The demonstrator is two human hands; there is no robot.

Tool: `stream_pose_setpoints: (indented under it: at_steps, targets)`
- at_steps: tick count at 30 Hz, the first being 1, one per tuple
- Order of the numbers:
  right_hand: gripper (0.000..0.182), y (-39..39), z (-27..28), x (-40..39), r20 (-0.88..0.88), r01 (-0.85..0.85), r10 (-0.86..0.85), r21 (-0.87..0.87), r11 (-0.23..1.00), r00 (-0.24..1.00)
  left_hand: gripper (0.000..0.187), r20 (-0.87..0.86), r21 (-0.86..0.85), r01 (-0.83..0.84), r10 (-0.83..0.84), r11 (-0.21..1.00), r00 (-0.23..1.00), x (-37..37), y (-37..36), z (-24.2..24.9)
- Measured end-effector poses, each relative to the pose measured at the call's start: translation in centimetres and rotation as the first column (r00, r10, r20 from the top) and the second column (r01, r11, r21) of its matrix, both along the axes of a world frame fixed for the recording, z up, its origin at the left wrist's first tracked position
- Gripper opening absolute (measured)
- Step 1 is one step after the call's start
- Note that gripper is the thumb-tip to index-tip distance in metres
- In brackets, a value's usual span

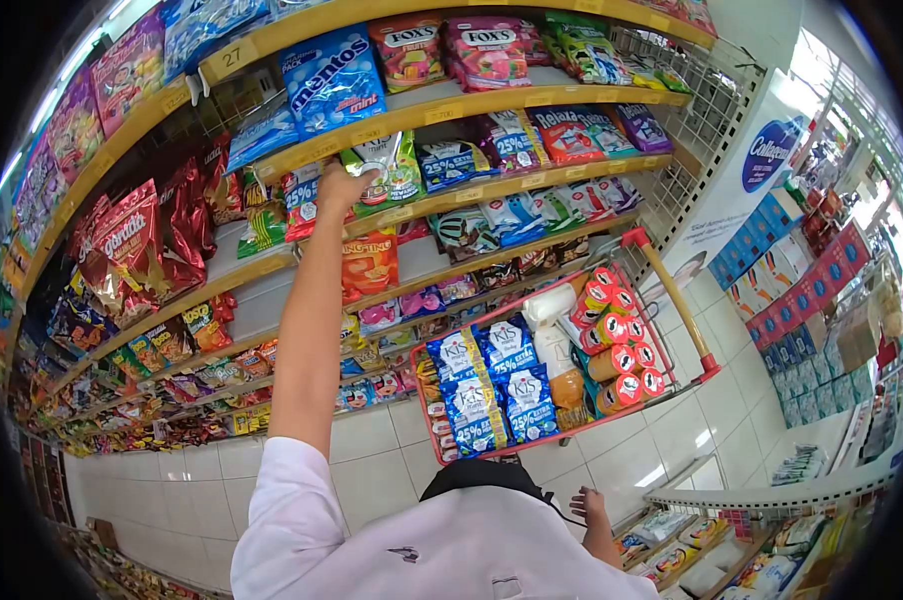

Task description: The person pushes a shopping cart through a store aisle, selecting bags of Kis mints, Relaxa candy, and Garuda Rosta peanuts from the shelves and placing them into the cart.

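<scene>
Reaching to a yellow-edged shelf (532,181), the left hand (347,188) touches the left edge of a green-and-white KIS bag (400,172); whether its curled fingers grip it, I cannot tell. Below and rightward, a red-rimmed shopping cart (674,298) holds blue KIS bags (477,390), an amber-filled bottle (568,388) and red-topped canisters (624,358). The right hand (589,505) hangs empty, half open.

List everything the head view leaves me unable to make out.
All in the head view:
- Left hand: fingertips largely hidden by the hand itself at the green-and-white bag; grip unclear.
- Cart: lower contents hidden beneath blue packs and other goods.
- Upper blue bags: cut off by the top edge.
- Price labels: many too small or blurred to read.
</scene>
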State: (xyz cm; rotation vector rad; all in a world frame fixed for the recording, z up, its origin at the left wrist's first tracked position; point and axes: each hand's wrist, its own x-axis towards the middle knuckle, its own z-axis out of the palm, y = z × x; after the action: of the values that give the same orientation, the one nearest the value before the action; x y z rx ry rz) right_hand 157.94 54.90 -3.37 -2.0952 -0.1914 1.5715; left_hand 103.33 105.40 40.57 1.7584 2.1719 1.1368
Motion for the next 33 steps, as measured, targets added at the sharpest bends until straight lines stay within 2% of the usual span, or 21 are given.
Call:
stream_pose_setpoints:
  at_steps: [1,3,5,7,8,9,11,12,14,15,17,18,19,22,24,27,29,33]
  targets:
    - [0.038,0.5,-0.1,0.3,-0.002,-0.002,0.002,0.001,1.0,1.0,0.08,-0.002,0.001,-0.002,0.002,1.0,1.0,0.7,-0.7,0.5]
    - [0.036,1.4,-0.3,0.8,-0.001,-0.032,0.032,0.05,0.998,0.999,0.085,-0.044,0.024,-0.166,0.167,0.986,0.985,1.9,-1.7,1.1]
    - [0.035,1.7,-0.4,0.9,-0.003,-0.05,0.05,0.022,0.999,0.999,0.081,-0.013,0.098,-0.163,0.165,0.982,0.986,3.6,-2.4,0.8]
    - [0.034,1.8,-0.8,0.8,-0.005,-0.066,0.066,-0.003,0.998,0.998,0.07,-0.211,0.359,-0.272,0.361,0.893,0.908,6.0,-2.2,0.4]
    - [0.033,1.5,-1.2,0.8,-0.029,-0.072,0.071,-0.03,0.997,0.997,0.057,-0.219,0.344,-0.227,0.313,0.911,0.924,7.2,-2.0,0.4]
    - [0.033,1.3,-1.7,0.9,-0.052,-0.079,0.076,-0.056,0.995,0.996,0.057,-0.218,0.349,-0.23,0.317,0.908,0.923,8.6,-1.8,0.5]
    - [0.031,1.1,-2.4,1.1,-0.061,-0.076,0.07,-0.095,0.993,0.996,0.043,-0.301,0.384,0.102,0.02,0.918,0.953,11.8,-1.1,0.6]
    - [0.031,1.1,-2.2,1.0,-0.065,-0.068,0.062,-0.098,0.993,0.996,0.043,-0.299,0.39,0.101,0.022,0.915,0.954,13.3,-0.2,0.6]
    - [0.032,1.4,-2.2,1.2,-0.072,-0.039,0.032,-0.093,0.995,0.997,0.043,-0.231,0.233,0.229,-0.175,0.945,0.957,16.4,2.1,0.6]
    - [0.033,1.3,-2.2,1.5,-0.074,-0.021,0.014,-0.089,0.996,0.997,0.043,-0.224,0.243,0.225,-0.171,0.944,0.96,18.2,2.7,0.9]
    - [0.035,1.0,-2.7,2.3,-0.083,0.02,-0.024,-0.044,0.999,0.996,0.053,-0.372,0.015,0.07,-0.06,0.997,0.926,21.2,3.9,1.9]
    - [0.036,0.9,-2.8,2.8,-0.086,0.04,-0.043,-0.038,0.999,0.995,0.067,-0.406,-0.155,0.047,-0.107,0.987,0.907,21.9,5.1,2.4]
    - [0.037,0.8,-2.4,3.0,-0.094,0.06,-0.063,-0.036,0.998,0.994,0.067,-0.401,-0.15,0.049,-0.106,0.987,0.91,22.6,6.0,2.5]
    - [0.037,0.0,-1.4,4.2,-0.087,0.081,-0.085,-0.056,0.995,0.993,0.085,-0.342,-0.356,-0.05,-0.081,0.933,0.936,24.4,7.8,2.7]
    - [0.037,-1.0,-1.6,4.7,-0.106,0.138,-0.143,-0.054,0.989,0.984,0.084,-0.327,-0.379,-0.034,-0.1,0.925,0.94,24.6,8.6,3.0]
    - [0.037,-2.1,-2.5,5.9,-0.104,0.116,-0.128,-0.112,0.987,0.986,0.08,-0.251,-0.384,-0.011,-0.093,0.923,0.964,24.6,9.2,3.0]
    - [0.037,-2.3,-3.0,6.7,-0.108,0.094,-0.108,-0.128,0.987,0.988,0.077,-0.257,-0.285,0.039,-0.116,0.958,0.959,24.7,9.5,2.5]
    - [0.037,-1.5,-4.7,8.1,-0.138,0.103,-0.122,-0.138,0.985,0.983,0.076,-0.1,-0.039,0.081,-0.084,0.996,0.991,24.9,10.3,1.0]
